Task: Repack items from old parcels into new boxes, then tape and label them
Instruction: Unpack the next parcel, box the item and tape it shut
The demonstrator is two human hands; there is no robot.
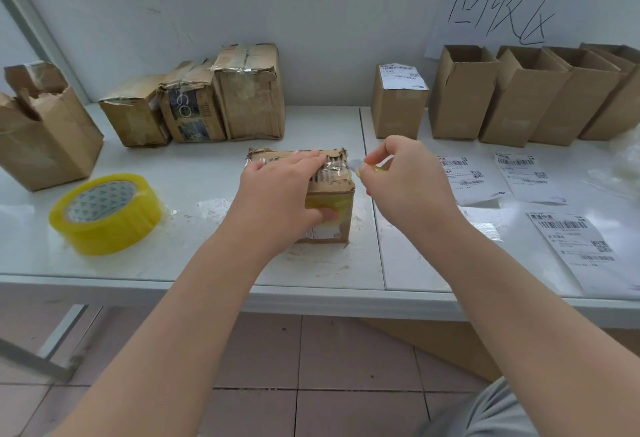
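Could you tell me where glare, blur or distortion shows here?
Head view: glare on the glossy white table beside the yellow roll of packing tape; head view: wide-angle distortion slants the open brown cardboard boxes at right outward; head view: print on the white paper shipping labels unreadably soft.

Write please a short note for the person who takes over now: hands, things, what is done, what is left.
Left hand holds the old parcel mid-table, fingers on its top, thumb on its front.
Right hand pinches a small yellow piece beside the parcel's top right corner; perhaps tape, I cannot tell.
Tape roll lies at left. Other old parcels stand behind.
Open new boxes stand back right; loose labels lie at right.
Done: one labelled box.
Left: open this parcel, repack, tape, label.
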